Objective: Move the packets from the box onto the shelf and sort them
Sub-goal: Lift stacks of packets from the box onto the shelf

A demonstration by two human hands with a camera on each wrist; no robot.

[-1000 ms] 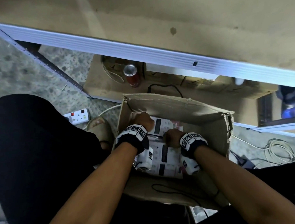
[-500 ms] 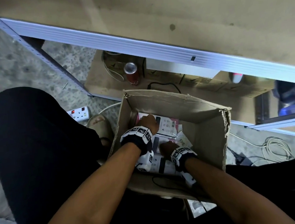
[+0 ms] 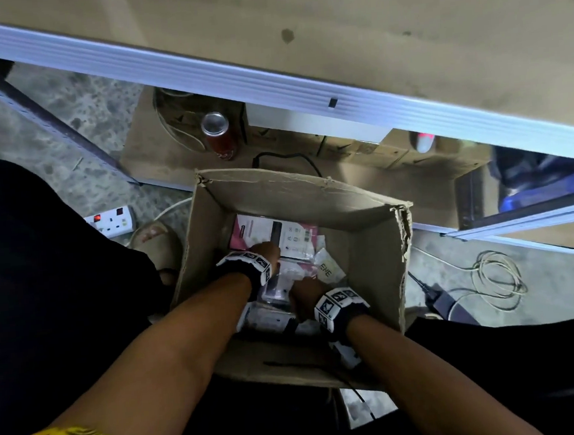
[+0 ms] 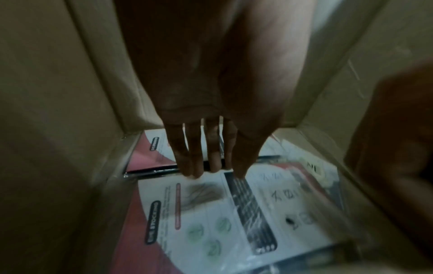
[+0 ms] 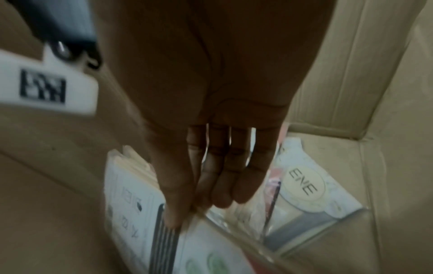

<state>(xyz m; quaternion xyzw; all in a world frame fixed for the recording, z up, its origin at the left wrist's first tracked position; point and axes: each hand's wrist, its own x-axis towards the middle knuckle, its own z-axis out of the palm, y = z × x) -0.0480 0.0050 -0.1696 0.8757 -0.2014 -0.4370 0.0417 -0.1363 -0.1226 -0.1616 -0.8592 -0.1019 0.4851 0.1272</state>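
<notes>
An open cardboard box (image 3: pixel 297 196) on the floor holds several flat white-and-pink packets (image 3: pixel 273 234) in clear wrap. Both hands reach down into it. My left hand (image 3: pixel 271 249) has straight fingers (image 4: pixel 199 166) touching the far edge of the top packet (image 4: pixel 211 213), where it meets the packet behind it. My right hand (image 3: pixel 300 297) is also straight-fingered. Its thumb (image 5: pixel 173 218) lies on a packet's black stripe and its fingertips sit at the clear wrapper edge. A packet with a round "ENE" label (image 5: pixel 302 183) lies to its right. The shelf board (image 3: pixel 383 21) spans the top.
The shelf's metal front rail (image 3: pixel 268 81) runs above the box. On the lower level stand a red can (image 3: pixel 219 133) and cardboard pieces. A power strip (image 3: pixel 110 221) and a sandalled foot (image 3: pixel 153 241) are left of the box. Coiled cables (image 3: pixel 496 279) lie to its right.
My right hand has drawn back toward the near side of the box. The left hand has slid back a little, baring the far pink-and-white packet and the "ENE" packet.
</notes>
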